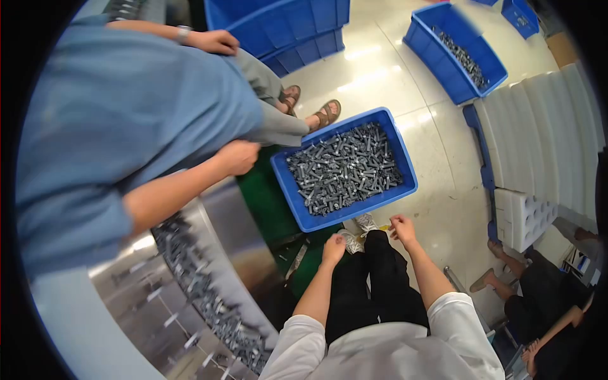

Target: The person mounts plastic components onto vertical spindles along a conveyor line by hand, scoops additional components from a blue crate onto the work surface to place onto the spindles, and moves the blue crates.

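A blue plastic bin (299,215) full of small grey metal bolt-like parts (345,166) sits on the floor in front of my feet. My left hand (334,249) hangs short of the bin's near rim, its fingers curled in and no object showing in them. To the right, my right hand (401,228) is held near the bin's near right corner. Its fingers are loosely bent and a little apart, with nothing between them. Neither hand touches the bin.
A person in a blue shirt (158,107) stands at the left by a metal bench holding grey parts (209,291). Stacked blue bins (285,38) and another parts bin (456,95) stand farther back. White foam stacks (525,133) and a seated person (538,291) are at right.
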Demonstrator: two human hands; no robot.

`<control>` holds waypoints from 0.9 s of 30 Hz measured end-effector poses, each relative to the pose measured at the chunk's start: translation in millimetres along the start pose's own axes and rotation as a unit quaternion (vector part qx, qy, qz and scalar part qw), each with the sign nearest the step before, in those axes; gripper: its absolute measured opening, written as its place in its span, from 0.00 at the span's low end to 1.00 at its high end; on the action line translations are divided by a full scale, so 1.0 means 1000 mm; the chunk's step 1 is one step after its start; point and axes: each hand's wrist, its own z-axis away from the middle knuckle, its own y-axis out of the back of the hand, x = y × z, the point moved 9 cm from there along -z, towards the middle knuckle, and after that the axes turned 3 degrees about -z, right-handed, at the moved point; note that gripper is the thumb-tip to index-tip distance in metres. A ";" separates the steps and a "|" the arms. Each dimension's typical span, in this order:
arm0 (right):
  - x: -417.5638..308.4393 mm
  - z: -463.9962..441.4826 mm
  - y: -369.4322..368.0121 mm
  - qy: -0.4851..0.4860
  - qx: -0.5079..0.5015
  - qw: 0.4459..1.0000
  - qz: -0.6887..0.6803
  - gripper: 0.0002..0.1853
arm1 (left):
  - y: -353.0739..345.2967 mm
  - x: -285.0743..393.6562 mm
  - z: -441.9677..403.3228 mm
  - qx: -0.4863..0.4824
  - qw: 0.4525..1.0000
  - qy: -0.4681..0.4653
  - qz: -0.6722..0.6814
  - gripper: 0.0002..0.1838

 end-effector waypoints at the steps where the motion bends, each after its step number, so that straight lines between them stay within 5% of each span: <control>1: -0.002 -0.028 -0.009 0.005 0.000 0.999 -0.034 0.12 | -0.003 0.004 -0.034 0.002 0.999 -0.023 0.036 0.18; 4: 0.006 -0.110 -0.027 -0.003 0.017 0.991 -0.135 0.14 | -0.004 0.012 -0.120 0.010 0.999 -0.007 -0.031 0.18; 7: 0.008 -0.170 -0.056 -0.040 0.003 0.986 -0.160 0.15 | -0.025 -0.054 -0.226 0.025 0.997 0.064 -0.019 0.20; 9: 0.019 -0.216 -0.077 -0.030 -0.011 0.993 -0.111 0.19 | -0.009 -0.057 -0.249 0.067 0.982 0.174 -0.044 0.28; 11: 0.022 -0.259 -0.092 0.055 -0.008 0.997 0.049 0.27 | 0.016 -0.038 -0.226 0.220 0.922 0.303 -0.103 0.39; 13: 0.001 -0.266 -0.101 0.181 0.067 0.953 0.235 0.31 | 0.008 -0.081 -0.246 0.250 0.902 0.348 -0.060 0.44; 14: 0.001 -0.269 -0.111 0.154 0.041 0.958 0.238 0.32 | 0.004 -0.103 -0.252 0.267 0.890 0.367 -0.038 0.47; 17: 0.015 -0.276 -0.138 0.149 0.049 0.953 0.259 0.33 | -0.010 -0.114 -0.246 0.281 0.879 0.346 0.172 0.49; 21: -0.002 -0.252 -0.156 0.084 0.072 0.912 0.396 0.34 | -0.009 -0.132 -0.246 0.274 0.883 0.334 0.183 0.53; 25: 0.006 -0.250 -0.164 0.121 0.115 0.888 0.430 0.32 | -0.012 -0.128 -0.236 0.227 0.870 0.348 0.267 0.56; 27: 0.018 -0.254 -0.169 0.104 0.107 0.906 0.397 0.33 | -0.005 -0.151 -0.247 0.273 0.890 0.354 0.088 0.61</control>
